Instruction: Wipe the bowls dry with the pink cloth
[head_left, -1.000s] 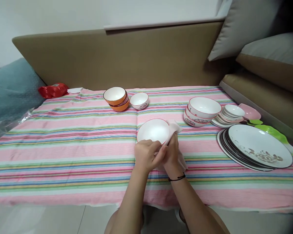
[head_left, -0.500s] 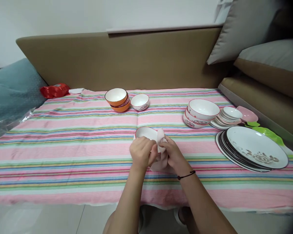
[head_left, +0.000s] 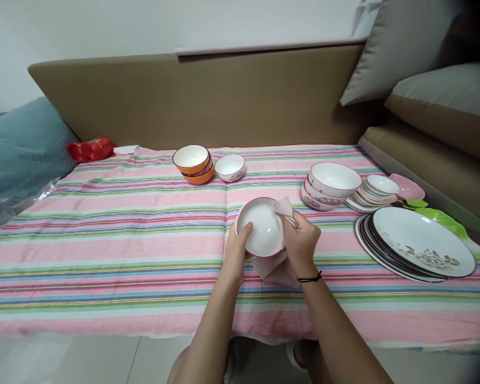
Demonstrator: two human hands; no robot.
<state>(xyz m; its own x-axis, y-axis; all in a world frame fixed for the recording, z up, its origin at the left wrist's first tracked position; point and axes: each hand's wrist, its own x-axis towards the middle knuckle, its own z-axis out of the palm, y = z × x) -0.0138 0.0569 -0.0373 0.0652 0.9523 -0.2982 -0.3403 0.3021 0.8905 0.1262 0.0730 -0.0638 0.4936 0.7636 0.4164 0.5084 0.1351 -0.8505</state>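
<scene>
A white bowl (head_left: 260, 229) with a red rim is held up above the striped cloth, its inside tilted toward me. My left hand (head_left: 237, 248) grips its left side, thumb over the rim and fingers out of sight behind it. On the opposite side my right hand (head_left: 302, 240) pinches a pale pink cloth (head_left: 278, 269) against the rim. One corner of that cloth sticks up above the fingers and the rest hangs below the bowl. A dark cord bracelet circles the right wrist.
Behind stand stacked orange-sided bowls (head_left: 198, 175) and a single white bowl (head_left: 230, 168). To the right are stacked white bowls (head_left: 332, 181), small dishes (head_left: 380, 186), a pink dish (head_left: 407, 188), a green leaf-shaped dish (head_left: 442, 221) and large plates (head_left: 424, 242). A red packet (head_left: 91, 150) lies far left.
The bowl has turned so its inside faces me more fully. My left hand has shifted from over the rim to the bowl's left side; my right hand moved slightly right with the cloth.
</scene>
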